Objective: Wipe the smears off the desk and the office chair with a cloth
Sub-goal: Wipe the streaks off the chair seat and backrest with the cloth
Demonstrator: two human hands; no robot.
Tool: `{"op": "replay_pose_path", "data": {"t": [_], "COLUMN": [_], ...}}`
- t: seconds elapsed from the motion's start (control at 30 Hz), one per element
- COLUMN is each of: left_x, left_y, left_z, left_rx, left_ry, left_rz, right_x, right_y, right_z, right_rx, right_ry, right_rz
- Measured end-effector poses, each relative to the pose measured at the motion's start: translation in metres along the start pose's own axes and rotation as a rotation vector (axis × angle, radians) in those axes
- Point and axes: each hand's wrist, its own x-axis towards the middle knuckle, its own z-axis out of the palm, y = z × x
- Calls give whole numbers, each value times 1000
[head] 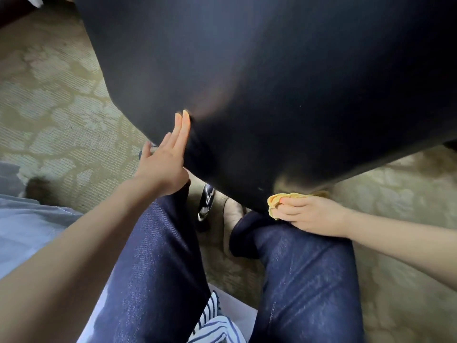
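Observation:
A large black office chair (272,82) fills the upper half of the head view, its smooth dark surface facing me. My left hand (165,157) lies flat against the chair's left edge with straight fingers. My right hand (309,214) grips a bunched yellow cloth (274,203) and holds it against the chair's lower edge. A dull hazy patch shows on the black surface just above the cloth.
My legs in dark blue jeans (160,268) stretch forward under the chair. A shiny chrome chair leg (206,201) shows between them. Beige patterned carpet (54,107) lies all around. Pale blue fabric (24,219) sits at the left, striped fabric (212,323) at the bottom.

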Motion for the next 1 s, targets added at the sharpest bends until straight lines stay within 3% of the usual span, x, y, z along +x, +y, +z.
{"op": "replay_pose_path", "data": {"t": [0.2, 0.33, 0.5, 0.7, 0.83, 0.9, 1.0], "left_x": [-6, -13, -27, -44, -58, -65, -74], "left_y": [7, 21, 41, 66, 79, 87, 104], "left_z": [-3, -13, -41, -100, -141, -157, -174], "left_rx": [44, 110, 274, 196, 104, 61, 24], "left_ry": [-8, 21, 192, 430, 608, 684, 755], "left_rz": [-51, -86, -42, 73, 182, 241, 333], "right_x": [-29, -39, -54, -51, -35, -22, 1], "right_y": [31, 76, 144, 223, 255, 252, 225], "right_z": [-36, -72, -120, -171, -189, -187, -169], "right_rx": [202, 158, -28, -269, -293, -257, -171], "right_ry": [221, 321, 462, 765, 998, 1024, 907], "right_rz": [395, 630, 862, 1205, 1414, 1472, 1423]}}
